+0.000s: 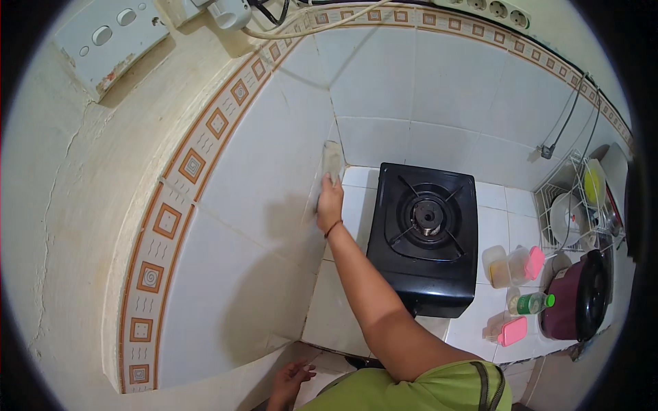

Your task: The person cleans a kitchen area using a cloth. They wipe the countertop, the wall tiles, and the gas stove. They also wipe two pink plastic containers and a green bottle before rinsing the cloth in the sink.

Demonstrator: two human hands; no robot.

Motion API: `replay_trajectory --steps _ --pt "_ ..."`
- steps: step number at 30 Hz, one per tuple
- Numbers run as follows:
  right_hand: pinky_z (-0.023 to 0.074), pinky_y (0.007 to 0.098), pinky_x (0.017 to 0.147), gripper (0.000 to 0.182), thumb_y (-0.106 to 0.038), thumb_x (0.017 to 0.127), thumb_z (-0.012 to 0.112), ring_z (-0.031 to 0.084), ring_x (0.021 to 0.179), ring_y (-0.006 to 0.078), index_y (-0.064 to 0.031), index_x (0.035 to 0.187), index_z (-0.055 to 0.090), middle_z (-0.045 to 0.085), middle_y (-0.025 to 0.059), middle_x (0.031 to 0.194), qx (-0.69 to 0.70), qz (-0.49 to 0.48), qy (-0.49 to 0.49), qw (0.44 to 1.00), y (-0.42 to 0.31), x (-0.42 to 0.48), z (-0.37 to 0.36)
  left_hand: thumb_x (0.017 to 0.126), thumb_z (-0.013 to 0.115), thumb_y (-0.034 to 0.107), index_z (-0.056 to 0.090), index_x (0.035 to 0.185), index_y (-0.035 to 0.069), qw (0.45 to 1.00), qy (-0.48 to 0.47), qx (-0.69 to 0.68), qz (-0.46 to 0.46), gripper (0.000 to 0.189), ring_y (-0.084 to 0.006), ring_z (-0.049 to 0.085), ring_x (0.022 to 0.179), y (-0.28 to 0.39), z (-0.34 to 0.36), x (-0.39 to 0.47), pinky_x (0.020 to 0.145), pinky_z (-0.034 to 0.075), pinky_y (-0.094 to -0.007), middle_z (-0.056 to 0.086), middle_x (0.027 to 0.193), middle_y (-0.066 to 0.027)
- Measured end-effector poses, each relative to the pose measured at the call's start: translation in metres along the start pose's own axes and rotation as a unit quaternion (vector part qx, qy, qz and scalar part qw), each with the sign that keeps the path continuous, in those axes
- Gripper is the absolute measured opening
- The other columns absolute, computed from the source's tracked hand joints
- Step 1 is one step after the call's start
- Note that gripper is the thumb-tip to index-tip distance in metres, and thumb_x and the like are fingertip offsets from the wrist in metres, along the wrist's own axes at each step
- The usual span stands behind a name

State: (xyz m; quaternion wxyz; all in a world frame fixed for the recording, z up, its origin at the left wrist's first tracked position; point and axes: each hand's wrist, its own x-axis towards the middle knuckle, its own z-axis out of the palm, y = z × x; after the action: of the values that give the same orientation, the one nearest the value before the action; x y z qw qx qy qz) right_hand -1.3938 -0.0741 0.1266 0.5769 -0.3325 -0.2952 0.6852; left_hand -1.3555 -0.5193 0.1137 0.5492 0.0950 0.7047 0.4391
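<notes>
My right hand (330, 205), with a thin dark bracelet at the wrist, reaches past the left side of a black single-burner gas stove (424, 236). It holds a pale greyish cloth (332, 156) against the white wall tiles (257, 169) near the corner. Low in the picture, my left hand (294, 379) hangs below the counter edge with its fingers loosely bent; nothing shows in it. The stove stands on the white tiled counter (334, 303).
Right of the stove are pink-lidded containers (514, 264), a green-capped bottle (532, 303), a purple rice cooker (565, 303) and a wire dish rack (552, 198) with plates. A cable with a plug (547, 151) hangs by the back wall.
</notes>
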Motion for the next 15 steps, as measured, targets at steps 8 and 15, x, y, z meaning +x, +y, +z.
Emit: replay_trajectory --steps 8,15 --pt "0.0372 0.0297 0.102 0.042 -0.015 0.097 0.046 0.052 0.114 0.018 -0.0001 0.137 0.044 0.057 0.011 0.126 0.023 -0.084 -0.096 0.992 -0.036 0.045 0.051 0.094 0.062 0.021 0.051 0.131 0.001 1.0 -0.013 -0.004 -0.015 0.044 -0.0242 0.063 0.1 -0.026 -0.001 0.01 0.089 0.05 -0.0348 0.063 0.115 -0.0131" --pt "0.0364 0.0277 0.101 0.036 -0.008 0.096 0.047 0.052 0.116 0.0203 0.001 0.131 0.051 0.06 0.0102 0.125 -0.121 -0.273 -0.061 0.952 -0.041 0.133 0.018 0.094 0.061 0.019 0.051 0.13 -0.003 1.0 -0.008 -0.009 0.016 0.043 -0.0241 0.063 0.101 -0.001 0.005 0.018 0.089 0.05 -0.035 0.063 0.113 -0.0149"
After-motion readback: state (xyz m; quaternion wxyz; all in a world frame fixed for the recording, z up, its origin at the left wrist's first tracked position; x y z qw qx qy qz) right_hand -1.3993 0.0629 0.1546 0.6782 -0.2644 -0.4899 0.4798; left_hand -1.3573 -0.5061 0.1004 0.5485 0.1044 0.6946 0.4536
